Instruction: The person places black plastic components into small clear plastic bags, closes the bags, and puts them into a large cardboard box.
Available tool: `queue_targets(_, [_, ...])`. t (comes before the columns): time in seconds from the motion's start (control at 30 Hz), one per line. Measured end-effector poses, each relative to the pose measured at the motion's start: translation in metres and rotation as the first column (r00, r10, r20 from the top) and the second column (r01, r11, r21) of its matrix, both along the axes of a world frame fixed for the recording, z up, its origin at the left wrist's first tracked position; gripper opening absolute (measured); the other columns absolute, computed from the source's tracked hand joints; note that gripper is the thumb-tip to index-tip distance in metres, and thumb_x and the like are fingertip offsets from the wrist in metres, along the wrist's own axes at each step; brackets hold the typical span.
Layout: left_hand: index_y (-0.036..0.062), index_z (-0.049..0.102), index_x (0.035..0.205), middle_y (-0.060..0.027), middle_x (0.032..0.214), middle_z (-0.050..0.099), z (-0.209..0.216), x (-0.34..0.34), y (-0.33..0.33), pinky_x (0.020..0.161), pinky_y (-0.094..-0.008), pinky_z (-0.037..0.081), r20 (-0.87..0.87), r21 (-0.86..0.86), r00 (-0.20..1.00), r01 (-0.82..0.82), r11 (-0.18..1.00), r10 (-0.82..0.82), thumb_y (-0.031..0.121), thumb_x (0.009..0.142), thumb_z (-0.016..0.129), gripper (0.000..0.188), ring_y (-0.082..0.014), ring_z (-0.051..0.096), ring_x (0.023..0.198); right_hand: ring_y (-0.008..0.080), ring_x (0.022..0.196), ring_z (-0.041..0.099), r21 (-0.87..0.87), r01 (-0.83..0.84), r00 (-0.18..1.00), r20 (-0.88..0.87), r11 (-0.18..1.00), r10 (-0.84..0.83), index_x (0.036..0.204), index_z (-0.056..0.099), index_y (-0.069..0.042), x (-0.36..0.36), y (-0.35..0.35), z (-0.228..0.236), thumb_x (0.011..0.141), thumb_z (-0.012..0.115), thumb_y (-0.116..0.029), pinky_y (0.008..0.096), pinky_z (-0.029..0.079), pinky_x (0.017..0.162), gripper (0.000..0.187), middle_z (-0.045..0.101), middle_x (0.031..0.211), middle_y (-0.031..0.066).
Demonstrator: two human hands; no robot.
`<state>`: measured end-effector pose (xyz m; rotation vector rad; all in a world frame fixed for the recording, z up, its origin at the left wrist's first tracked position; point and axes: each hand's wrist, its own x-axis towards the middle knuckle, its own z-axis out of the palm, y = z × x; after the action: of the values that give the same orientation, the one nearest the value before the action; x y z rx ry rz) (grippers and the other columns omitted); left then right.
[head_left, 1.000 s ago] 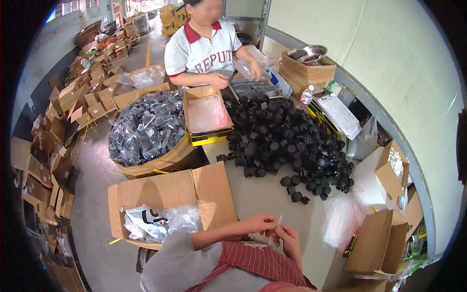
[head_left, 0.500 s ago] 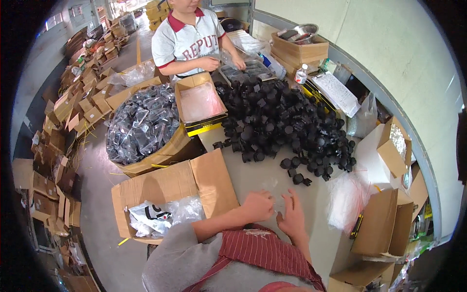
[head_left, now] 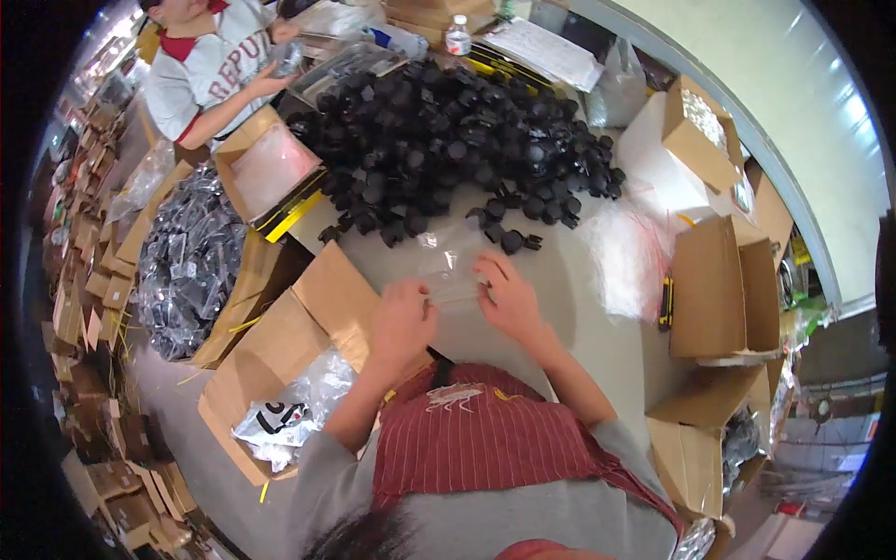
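A clear plastic bag (head_left: 452,269) is stretched flat between my two hands, low over the grey tabletop. My left hand (head_left: 403,322) pinches its left edge. At the opposite edge, the thumb and fingers of my right hand (head_left: 507,297) are closed on it. Nothing can be made out inside the bag. Just beyond it lies a large heap of small black plastic parts (head_left: 448,140), with round caps and clip-like ends. A few loose black parts (head_left: 511,241) sit at the heap's near edge, close to my right fingertips.
A co-worker's hand (head_left: 271,82) holds a clear packet at the far left. A carton of bagged parts (head_left: 191,271) stands left, beside an open carton (head_left: 245,359) holding plastic bags. Thin clear bags (head_left: 627,266) are piled right, near an empty brown box (head_left: 709,289).
My hands have moved apart, and the clear bag now shows spread between them. My view has turned, shifting the heap and boxes up and left. The co-worker has lifted a clear packet.
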<state>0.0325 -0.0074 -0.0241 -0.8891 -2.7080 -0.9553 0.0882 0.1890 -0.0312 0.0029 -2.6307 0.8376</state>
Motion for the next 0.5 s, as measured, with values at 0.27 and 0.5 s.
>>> queue_targets(0.27, [0.0078,0.058,0.091,-0.008,0.087,0.059,0.006,-0.043,-0.021,0.071,-0.0424,0.047,-0.27,0.165,0.901,-0.304,0.938,0.339,0.003,0.078,0.065,0.016,-0.0281,0.059,0.084,0.0304,0.106,0.059,-0.148,0.059,0.995,-0.069,0.987,-0.07,0.128,0.052,-0.007,-0.041,0.069,-0.04,0.081,0.07,-0.016,0.0391,0.049,0.092,0.051,0.044,0.139,0.015])
queue_targets(0.5, [0.0046,0.058,0.108,-0.0115,0.093,0.066,-0.052,-0.018,0.002,0.075,-0.0402,0.054,-0.107,-0.417,0.992,0.018,0.909,-0.069,0.009,0.077,0.06,0.031,-0.0287,0.062,0.096,0.0346,0.097,0.062,0.451,0.116,0.97,0.141,0.885,-0.199,0.119,0.059,-0.006,-0.035,0.101,-0.085,0.079,0.074,-0.031,0.0423,0.051,0.077,0.049,0.064,0.107,0.0141])
